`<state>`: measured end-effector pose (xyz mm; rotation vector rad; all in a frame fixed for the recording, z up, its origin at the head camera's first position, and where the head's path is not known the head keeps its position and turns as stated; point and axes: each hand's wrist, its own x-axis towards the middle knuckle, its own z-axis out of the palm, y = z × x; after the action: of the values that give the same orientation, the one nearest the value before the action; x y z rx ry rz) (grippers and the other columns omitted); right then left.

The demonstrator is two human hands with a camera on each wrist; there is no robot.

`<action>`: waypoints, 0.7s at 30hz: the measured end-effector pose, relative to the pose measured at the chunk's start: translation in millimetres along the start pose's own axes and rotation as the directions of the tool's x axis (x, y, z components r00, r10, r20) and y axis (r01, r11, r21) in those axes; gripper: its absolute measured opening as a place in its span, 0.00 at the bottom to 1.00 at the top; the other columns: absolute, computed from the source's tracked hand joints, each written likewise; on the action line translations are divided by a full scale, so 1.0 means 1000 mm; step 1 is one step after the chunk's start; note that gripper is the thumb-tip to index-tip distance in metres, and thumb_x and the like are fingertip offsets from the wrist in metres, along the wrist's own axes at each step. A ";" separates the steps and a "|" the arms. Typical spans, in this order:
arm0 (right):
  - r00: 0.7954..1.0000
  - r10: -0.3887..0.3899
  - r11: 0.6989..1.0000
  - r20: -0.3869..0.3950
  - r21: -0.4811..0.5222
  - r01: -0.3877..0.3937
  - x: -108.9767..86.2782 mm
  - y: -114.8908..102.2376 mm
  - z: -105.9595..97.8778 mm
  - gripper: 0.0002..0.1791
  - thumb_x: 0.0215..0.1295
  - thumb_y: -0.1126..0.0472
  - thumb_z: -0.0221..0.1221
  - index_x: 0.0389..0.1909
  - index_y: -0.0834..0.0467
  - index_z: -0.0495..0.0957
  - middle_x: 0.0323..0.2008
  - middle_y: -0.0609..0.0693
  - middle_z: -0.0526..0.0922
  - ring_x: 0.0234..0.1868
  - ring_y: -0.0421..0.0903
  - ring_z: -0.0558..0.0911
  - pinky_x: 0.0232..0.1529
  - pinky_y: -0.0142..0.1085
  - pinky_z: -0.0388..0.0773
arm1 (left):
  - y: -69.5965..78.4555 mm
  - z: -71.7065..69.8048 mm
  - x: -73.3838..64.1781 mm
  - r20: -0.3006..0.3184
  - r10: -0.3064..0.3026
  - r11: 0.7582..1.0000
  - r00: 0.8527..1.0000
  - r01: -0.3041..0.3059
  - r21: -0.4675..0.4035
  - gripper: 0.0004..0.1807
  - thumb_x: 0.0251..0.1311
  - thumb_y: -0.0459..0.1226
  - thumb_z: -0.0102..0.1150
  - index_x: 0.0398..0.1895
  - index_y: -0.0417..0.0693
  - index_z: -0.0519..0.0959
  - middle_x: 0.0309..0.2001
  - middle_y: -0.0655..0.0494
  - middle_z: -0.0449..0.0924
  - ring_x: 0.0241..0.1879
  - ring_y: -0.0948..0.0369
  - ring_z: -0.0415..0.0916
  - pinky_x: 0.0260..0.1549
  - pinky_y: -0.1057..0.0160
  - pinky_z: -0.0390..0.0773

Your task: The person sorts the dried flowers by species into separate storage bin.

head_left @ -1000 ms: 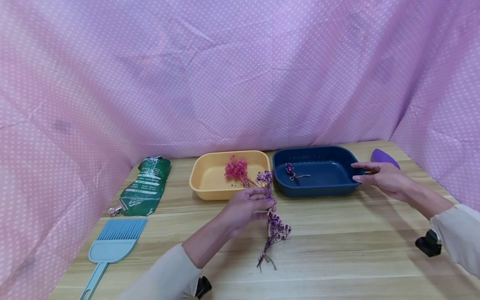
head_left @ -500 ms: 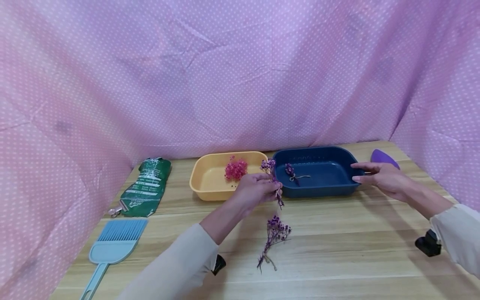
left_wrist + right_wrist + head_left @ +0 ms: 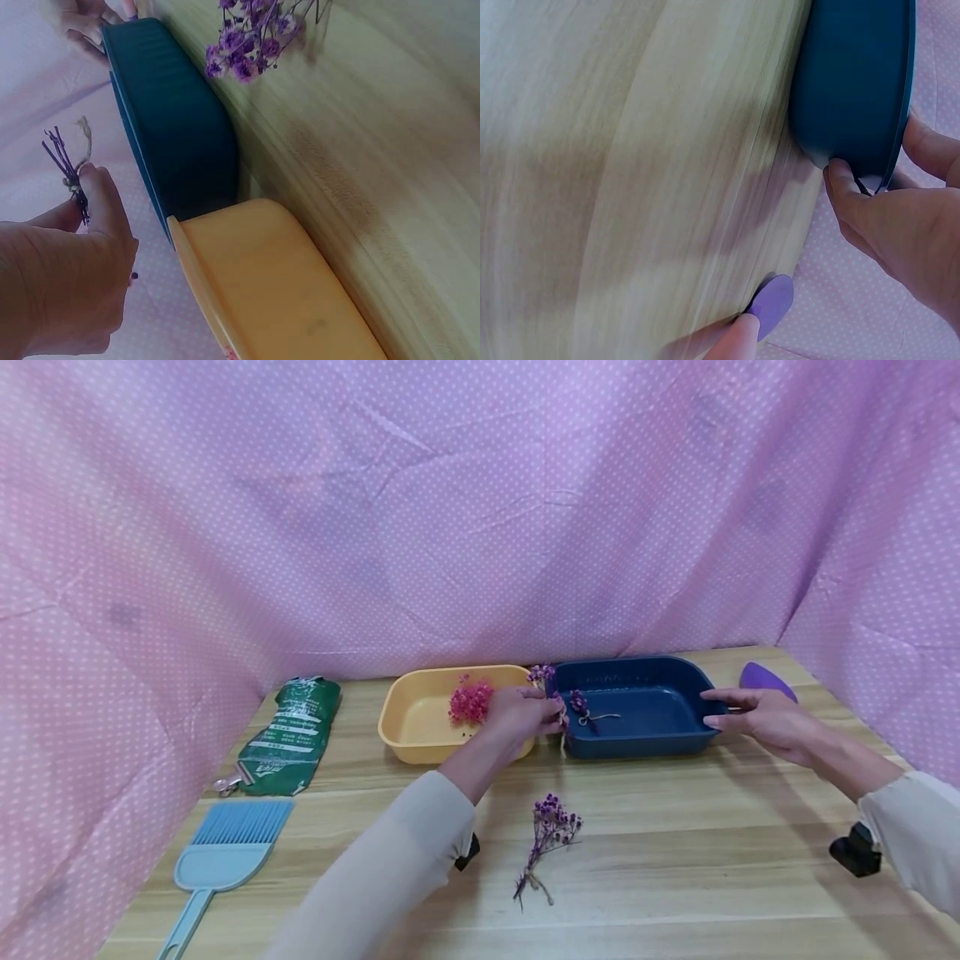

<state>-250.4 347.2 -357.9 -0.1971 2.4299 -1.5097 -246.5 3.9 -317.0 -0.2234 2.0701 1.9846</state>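
My left hand (image 3: 517, 717) pinches a small bunch of dried purple flowers (image 3: 542, 674) between thumb and fingers, at the left end of the dark blue bin (image 3: 645, 745). In the left wrist view, its twine-tied stems (image 3: 75, 180) stick out past the fingertips. My right hand (image 3: 772, 725) holds the bin's right end, thumb and fingers at the rim. Inside the bin lies a small purple sprig (image 3: 580, 702) tied with string. Another dried purple bunch (image 3: 551, 827) lies on the table in front. Left of the blue bin, a yellow bin (image 3: 412, 748) holds pink dried flowers (image 3: 470, 700).
A green packet (image 3: 292, 739) with a metal clip (image 3: 231, 782) lies at the left, behind a light blue brush (image 3: 223, 864). Beyond my right hand sits a purple rounded piece (image 3: 767, 680). Pink dotted cloth (image 3: 480, 527) hangs around the wooden table's back and sides.
My left hand has lifted its purple bunch away from the one on the table and carried it up and slightly right to the blue bin's left end. The right hand stays put.
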 end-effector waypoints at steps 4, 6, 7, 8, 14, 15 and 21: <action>1.000 0.000 1.000 0.000 0.008 0.000 0.000 0.000 0.000 0.39 0.67 0.59 0.59 0.69 0.74 0.52 0.70 0.72 0.49 0.47 0.22 0.69 0.45 0.19 0.74 | 0.002 0.005 0.007 -0.005 -0.032 0.999 0.999 0.032 -0.015 0.18 0.60 0.29 0.61 0.54 0.34 0.77 0.45 0.45 0.81 0.36 0.57 0.85 0.38 0.65 0.84; 1.000 -0.002 1.000 0.000 0.012 0.002 0.000 0.000 0.000 0.39 0.67 0.59 0.59 0.69 0.74 0.52 0.70 0.72 0.49 0.47 0.22 0.70 0.45 0.19 0.74 | 0.002 0.006 0.011 0.012 -0.042 0.998 0.999 0.043 -0.044 0.20 0.60 0.27 0.60 0.56 0.33 0.75 0.46 0.44 0.80 0.38 0.55 0.84 0.39 0.65 0.84; 1.000 -0.002 1.000 0.001 0.016 0.002 0.000 0.000 0.000 0.39 0.67 0.59 0.59 0.69 0.75 0.52 0.70 0.72 0.49 0.47 0.22 0.69 0.45 0.19 0.75 | 0.003 0.006 0.012 0.025 -0.045 0.997 0.999 0.047 -0.056 0.20 0.61 0.26 0.59 0.57 0.32 0.74 0.47 0.43 0.80 0.40 0.55 0.84 0.40 0.64 0.84; 1.000 -0.003 1.000 0.001 0.019 0.003 0.000 0.000 0.000 0.39 0.67 0.60 0.59 0.69 0.75 0.52 0.70 0.72 0.49 0.47 0.22 0.70 0.45 0.20 0.75 | 0.003 0.006 0.014 0.037 -0.049 0.996 0.998 0.051 -0.066 0.20 0.61 0.26 0.59 0.58 0.32 0.74 0.48 0.42 0.80 0.41 0.54 0.84 0.41 0.64 0.83; 1.000 0.001 0.999 0.007 0.043 -0.002 0.001 0.000 0.000 0.39 0.68 0.60 0.59 0.70 0.74 0.51 0.70 0.73 0.48 0.48 0.25 0.71 0.46 0.21 0.76 | 0.002 0.004 0.021 0.126 -0.048 0.990 0.991 0.064 -0.123 0.26 0.62 0.23 0.55 0.64 0.32 0.67 0.52 0.39 0.78 0.48 0.51 0.81 0.48 0.61 0.81; 1.000 0.004 0.999 0.009 0.044 -0.004 0.000 0.000 0.000 0.39 0.68 0.60 0.58 0.70 0.74 0.51 0.70 0.72 0.48 0.49 0.26 0.71 0.46 0.21 0.76 | 0.001 0.004 0.023 0.156 -0.044 0.989 0.987 0.065 -0.133 0.27 0.62 0.22 0.54 0.66 0.32 0.65 0.56 0.39 0.76 0.51 0.51 0.80 0.50 0.60 0.80; 1.000 0.013 0.999 0.008 0.030 -0.013 0.000 -0.001 -0.001 0.39 0.67 0.60 0.59 0.70 0.74 0.52 0.70 0.73 0.48 0.48 0.27 0.72 0.46 0.22 0.76 | -0.002 0.002 0.028 0.329 -0.055 0.986 0.943 0.103 -0.128 0.31 0.67 0.21 0.44 0.73 0.35 0.53 0.71 0.41 0.59 0.65 0.48 0.66 0.61 0.56 0.72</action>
<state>-250.6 347.0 -356.4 -0.1805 2.3965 -1.5365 -272.7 7.8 -327.3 -0.0036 1.6909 1.9705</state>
